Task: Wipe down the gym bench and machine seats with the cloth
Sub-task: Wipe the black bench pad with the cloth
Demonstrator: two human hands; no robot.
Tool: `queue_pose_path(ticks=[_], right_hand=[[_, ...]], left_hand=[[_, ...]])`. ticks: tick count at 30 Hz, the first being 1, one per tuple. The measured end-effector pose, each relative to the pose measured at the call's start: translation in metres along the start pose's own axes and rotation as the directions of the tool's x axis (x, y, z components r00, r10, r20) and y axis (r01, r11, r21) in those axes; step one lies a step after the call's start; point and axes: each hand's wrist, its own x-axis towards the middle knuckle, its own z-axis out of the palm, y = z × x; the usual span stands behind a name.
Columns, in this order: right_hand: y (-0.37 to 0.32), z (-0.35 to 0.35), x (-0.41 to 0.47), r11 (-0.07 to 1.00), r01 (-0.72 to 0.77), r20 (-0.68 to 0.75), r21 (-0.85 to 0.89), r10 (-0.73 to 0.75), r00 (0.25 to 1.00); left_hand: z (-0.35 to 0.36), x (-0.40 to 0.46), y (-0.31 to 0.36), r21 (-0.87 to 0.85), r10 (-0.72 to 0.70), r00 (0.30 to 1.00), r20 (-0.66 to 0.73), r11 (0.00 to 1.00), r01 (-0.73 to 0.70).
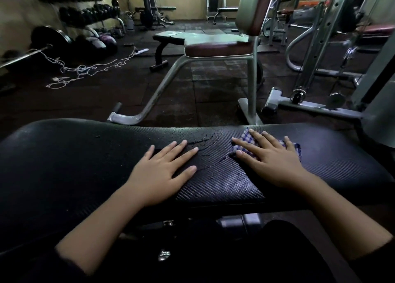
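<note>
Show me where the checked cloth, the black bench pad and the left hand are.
checked cloth (242, 147): head view, on its left part beside the fingers.
black bench pad (74, 154): head view, on its bare left surface.
left hand (162, 171): head view, on the back of the hand.

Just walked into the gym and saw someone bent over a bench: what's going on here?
A person is wiping down a black padded bench. The right hand presses a checked cloth flat against the pad with straight fingers, while the left hand rests open on the pad beside it. Water droplets and wet streaks show on the pad between the hands. A maroon machine seat stands behind the bench with nobody touching it.
</note>
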Motion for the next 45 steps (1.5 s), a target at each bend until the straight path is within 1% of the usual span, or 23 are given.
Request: queue_pose_path(ticks=[4,8,11,14,16,19,20,21,23,25,27,29,32,34,37,38,41,43,45], right_hand=[[-0.001,0.001,0.002,1.000,0.010,-0.004,-0.006,-0.010,1.000],[-0.021,-0.003,0.010,0.999,0.049,0.037,-0.013,-0.049,0.998],[-0.059,0.003,0.007,0.985,0.171,0.036,-0.037,-0.169,0.985],[-0.088,0.017,-0.018,0.935,0.349,-0.073,-0.056,-0.353,0.933],[-0.085,0.023,-0.037,0.901,0.428,-0.126,-0.075,-0.435,0.892],[-0.052,0.023,-0.055,0.860,0.494,-0.136,-0.128,-0.508,0.851],[-0.040,0.021,-0.057,0.861,0.487,-0.137,-0.146,-0.505,0.852],[-0.029,0.019,-0.056,0.876,0.458,-0.123,-0.153,-0.477,0.870],[-0.015,0.013,-0.047,0.922,0.369,-0.084,-0.118,-0.379,0.921],[-0.014,0.004,-0.031,0.959,0.272,-0.052,-0.074,-0.276,0.960],[-0.026,0.004,-0.016,0.968,0.245,-0.025,-0.059,-0.247,0.969],[-0.053,0.007,-0.009,0.966,0.245,-0.018,-0.082,-0.247,0.969],[-0.088,0.016,-0.024,0.930,0.356,-0.048,-0.086,-0.361,0.931],[-0.086,0.022,-0.044,0.893,0.438,-0.071,-0.106,-0.446,0.892],[-0.053,0.024,-0.063,0.839,0.512,-0.102,-0.183,-0.534,0.839],[-0.043,0.022,-0.063,0.839,0.509,-0.095,-0.191,-0.532,0.841],[-0.027,0.013,-0.048,0.895,0.417,-0.050,-0.156,-0.429,0.902],[-0.033,0.008,-0.032,0.935,0.339,-0.049,-0.109,-0.345,0.937],[-0.049,0.010,-0.019,0.945,0.318,-0.062,-0.079,-0.323,0.944]], left_hand=[[0.003,-0.005,-0.003,-0.022,-0.032,0.998,-0.051,0.999,0.031],[0.007,-0.001,-0.004,-0.009,-0.042,0.997,-0.065,0.999,0.041],[0.008,0.000,-0.007,-0.033,-0.073,0.994,-0.085,0.997,0.071],[0.007,0.001,-0.008,-0.070,-0.108,0.989,-0.102,0.992,0.101],[0.006,-0.001,-0.007,-0.082,-0.114,0.987,-0.110,0.991,0.106],[0.006,-0.003,-0.007,-0.077,-0.127,0.986,-0.111,0.990,0.119],[0.006,-0.003,-0.007,-0.076,-0.130,0.986,-0.107,0.990,0.122],[0.006,-0.004,-0.007,-0.074,-0.131,0.986,-0.105,0.990,0.123],[0.007,-0.003,-0.008,-0.075,-0.133,0.986,-0.106,0.989,0.125],[0.009,-0.002,-0.009,-0.071,-0.134,0.986,-0.104,0.989,0.127],[0.010,-0.001,-0.009,-0.090,-0.135,0.985,-0.107,0.988,0.126],[0.010,-0.002,-0.011,-0.134,-0.131,0.985,-0.115,0.984,0.116],[0.009,-0.003,-0.013,-0.187,-0.119,0.984,-0.134,0.978,0.093],[0.008,-0.002,-0.014,-0.186,-0.117,0.983,-0.138,0.978,0.091],[0.008,-0.002,-0.013,-0.155,-0.122,0.983,-0.138,0.983,0.100],[0.008,-0.002,-0.013,-0.151,-0.125,0.982,-0.139,0.983,0.104],[0.009,-0.002,-0.013,-0.149,-0.130,0.980,-0.152,0.983,0.108],[0.010,-0.001,-0.013,-0.149,-0.129,0.980,-0.154,0.983,0.106],[0.011,0.000,-0.013,-0.162,-0.114,0.981,-0.154,0.983,0.089]])
